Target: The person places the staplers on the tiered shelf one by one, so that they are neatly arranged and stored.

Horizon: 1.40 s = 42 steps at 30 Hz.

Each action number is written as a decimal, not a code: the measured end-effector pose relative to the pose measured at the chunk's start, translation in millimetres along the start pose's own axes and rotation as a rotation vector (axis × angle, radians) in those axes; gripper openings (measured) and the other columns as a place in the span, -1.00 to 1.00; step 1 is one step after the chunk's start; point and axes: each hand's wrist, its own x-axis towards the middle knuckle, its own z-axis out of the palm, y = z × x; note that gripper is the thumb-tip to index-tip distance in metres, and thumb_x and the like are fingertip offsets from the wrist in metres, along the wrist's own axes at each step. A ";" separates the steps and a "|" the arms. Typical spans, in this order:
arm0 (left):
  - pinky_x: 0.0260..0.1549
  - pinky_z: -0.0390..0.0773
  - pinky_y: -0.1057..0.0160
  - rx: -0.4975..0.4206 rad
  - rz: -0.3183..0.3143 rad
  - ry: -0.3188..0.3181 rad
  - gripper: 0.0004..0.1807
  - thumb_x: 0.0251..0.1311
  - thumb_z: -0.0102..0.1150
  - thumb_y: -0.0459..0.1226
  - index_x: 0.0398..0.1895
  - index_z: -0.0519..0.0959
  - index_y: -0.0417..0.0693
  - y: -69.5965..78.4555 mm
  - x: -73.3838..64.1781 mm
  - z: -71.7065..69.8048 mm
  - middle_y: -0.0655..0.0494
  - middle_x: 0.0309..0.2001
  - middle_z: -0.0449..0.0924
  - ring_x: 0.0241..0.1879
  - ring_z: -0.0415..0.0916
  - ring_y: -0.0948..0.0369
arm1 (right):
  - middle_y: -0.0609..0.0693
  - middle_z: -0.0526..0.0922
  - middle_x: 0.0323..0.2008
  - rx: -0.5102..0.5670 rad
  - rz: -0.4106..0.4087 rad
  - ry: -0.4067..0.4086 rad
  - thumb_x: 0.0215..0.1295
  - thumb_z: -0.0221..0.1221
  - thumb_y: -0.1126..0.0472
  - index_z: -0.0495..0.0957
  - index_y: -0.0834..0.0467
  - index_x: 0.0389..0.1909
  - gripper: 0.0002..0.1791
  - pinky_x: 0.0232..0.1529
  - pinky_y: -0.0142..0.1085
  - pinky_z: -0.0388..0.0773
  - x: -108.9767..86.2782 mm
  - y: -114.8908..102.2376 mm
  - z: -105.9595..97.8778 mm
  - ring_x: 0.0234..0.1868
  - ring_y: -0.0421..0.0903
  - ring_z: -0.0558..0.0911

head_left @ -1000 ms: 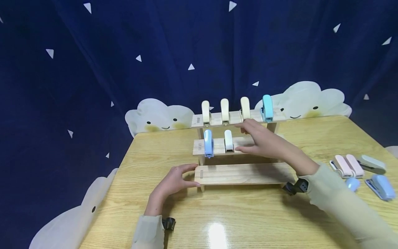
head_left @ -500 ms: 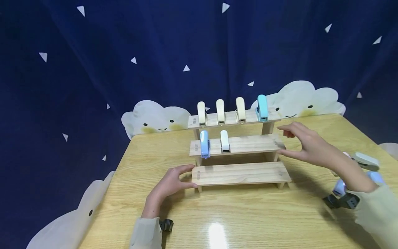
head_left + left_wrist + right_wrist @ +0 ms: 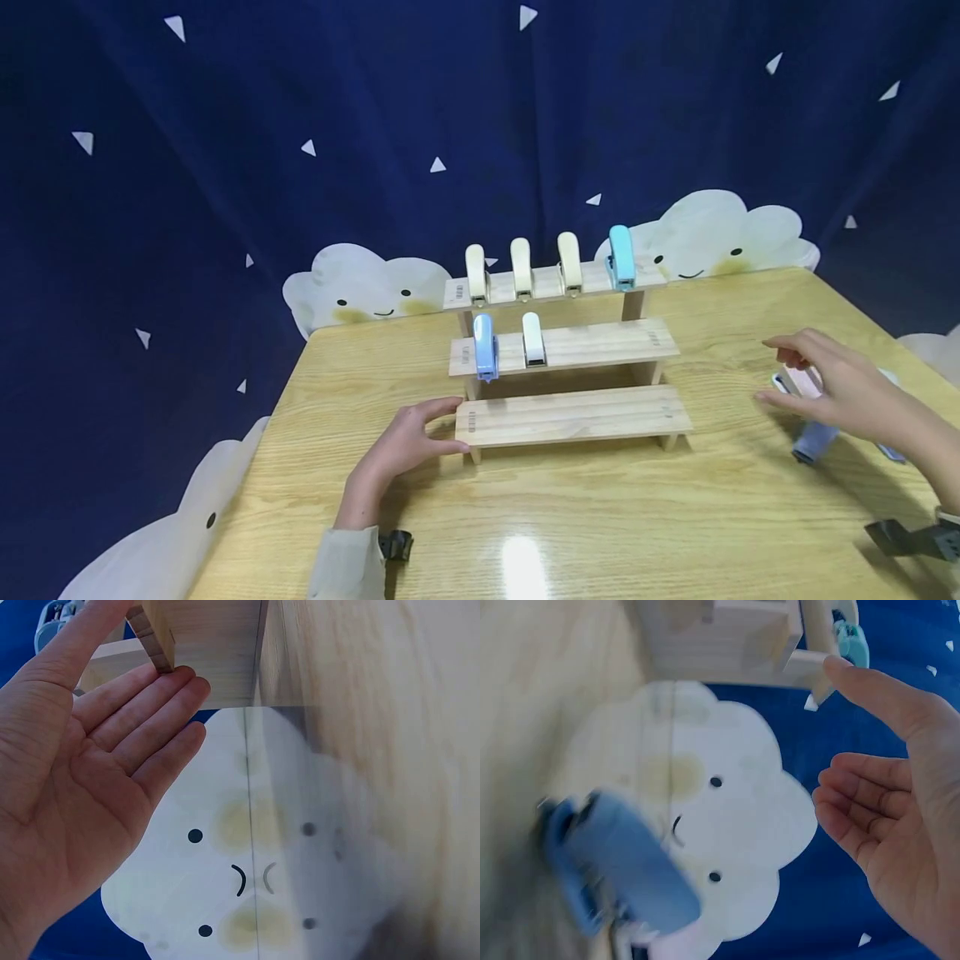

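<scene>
A three-tier wooden rack (image 3: 573,417) stands on the table. My left hand (image 3: 408,437) grips the left end of its lowest shelf, thumb at the front edge and fingers at the back. On the middle shelf are a blue stapler (image 3: 484,346) and a white stapler (image 3: 533,340). Three cream staplers (image 3: 521,267) and a turquoise stapler (image 3: 622,257) line the top. Holding nothing, my right hand (image 3: 847,387) hovers with fingers loosely bent over the staplers at the right. It partly hides a pink stapler (image 3: 802,382). A loose blue stapler (image 3: 634,862) shows blurred in the right wrist view.
The wood-grain table (image 3: 600,525) extends around the rack. Behind it hangs a dark blue curtain (image 3: 360,75) with white triangles. Cloud-shaped cutouts (image 3: 720,229) line the table's back edge. Black wrist cameras (image 3: 395,545) sit on both wrists.
My right hand has moved from beside the white stapler on the middle shelf, rightwards to the loose staplers. My left hand stays at the rack's lowest shelf. The head view has shifted slightly.
</scene>
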 end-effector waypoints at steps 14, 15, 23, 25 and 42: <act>0.39 0.34 -0.07 -0.016 -0.025 0.009 -0.18 -0.04 0.49 -0.02 0.35 0.43 0.03 -1.4 -3.3 -2.0 0.07 0.33 0.48 0.35 0.39 0.02 | 0.18 0.57 -0.39 -0.075 0.120 -0.061 -0.41 0.60 -0.07 0.49 0.45 -0.12 -0.11 -0.50 -0.50 0.36 -44.5 29.3 8.5 -0.40 -0.20 0.46; 0.39 0.34 -0.07 -0.016 -0.025 0.012 -0.18 -0.04 0.49 -0.02 0.35 0.43 0.03 -1.4 -3.4 -2.2 0.08 0.33 0.48 0.35 0.39 0.02 | 0.17 0.56 -0.40 -0.082 0.130 -0.070 -0.42 0.60 -0.08 0.49 0.46 -0.12 -0.10 -0.51 -0.46 0.36 -46.3 30.3 9.2 -0.41 -0.18 0.46; 0.40 0.34 -0.05 -0.014 -0.021 0.009 -0.18 -0.05 0.50 -0.04 0.35 0.43 0.02 -0.5 -2.5 -3.9 0.08 0.34 0.47 0.36 0.38 0.03 | 0.25 0.54 -0.41 -0.081 0.144 -0.138 -0.42 0.62 -0.06 0.46 0.51 -0.20 -0.11 -0.51 -0.35 0.40 -55.1 35.7 14.9 -0.40 0.04 0.50; 0.40 0.34 -0.06 -0.014 -0.016 0.008 -0.18 -0.04 0.49 -0.04 0.35 0.43 0.01 -0.5 -2.0 -3.7 0.07 0.33 0.47 0.36 0.38 0.03 | 0.24 0.54 -0.41 -0.074 0.152 -0.152 -0.40 0.61 -0.04 0.46 0.47 -0.24 -0.17 -0.48 -0.29 0.44 -57.3 35.3 16.9 -0.38 0.06 0.51; 0.40 0.33 -0.07 -0.023 -0.018 0.000 -0.19 -0.04 0.49 -0.04 0.35 0.43 0.03 1.5 -1.3 -0.3 0.07 0.33 0.47 0.37 0.37 0.02 | 0.16 0.56 -0.41 -0.108 0.027 -0.023 -0.64 0.63 0.10 0.49 0.36 -0.29 -0.22 -0.42 -0.33 0.47 -69.1 38.9 20.4 -0.37 -0.06 0.52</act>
